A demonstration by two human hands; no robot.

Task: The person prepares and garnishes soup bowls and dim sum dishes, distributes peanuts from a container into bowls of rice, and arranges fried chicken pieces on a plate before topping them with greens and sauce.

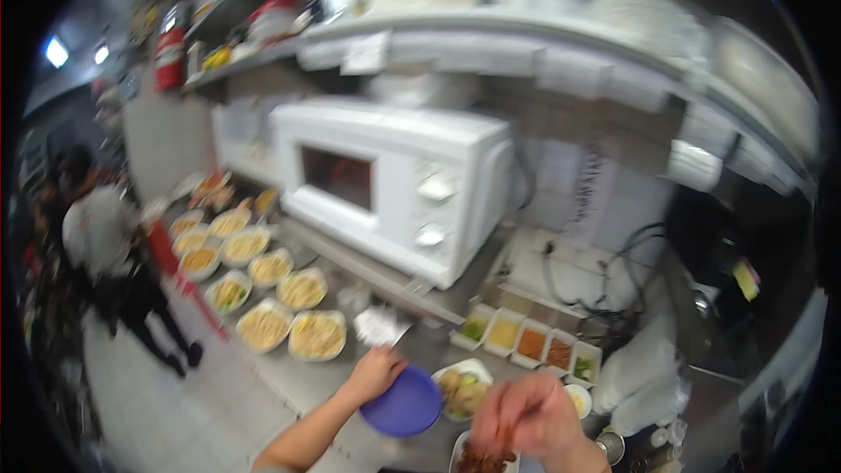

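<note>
My left hand (377,374) grips the rim of a round purple bowl (403,403) on the steel counter. To the right, my right hand (530,416) is raised over a white dish of dark reddish-brown food (477,458), its fingers pinched together on something reddish that is blurred. Between the two hands sits a white bowl (464,390) with pale, roundish pieces and some green in it. A small white dish with something yellowish (578,398) stands just right of my right hand.
Several white bowls of food (302,287) line the counter's left. A white microwave (394,175) stands behind, under a shelf (526,26). Containers of spices and chopped greens (532,343) sit before it. Plastic bags (644,377) lie right. A person (101,236) stands far left.
</note>
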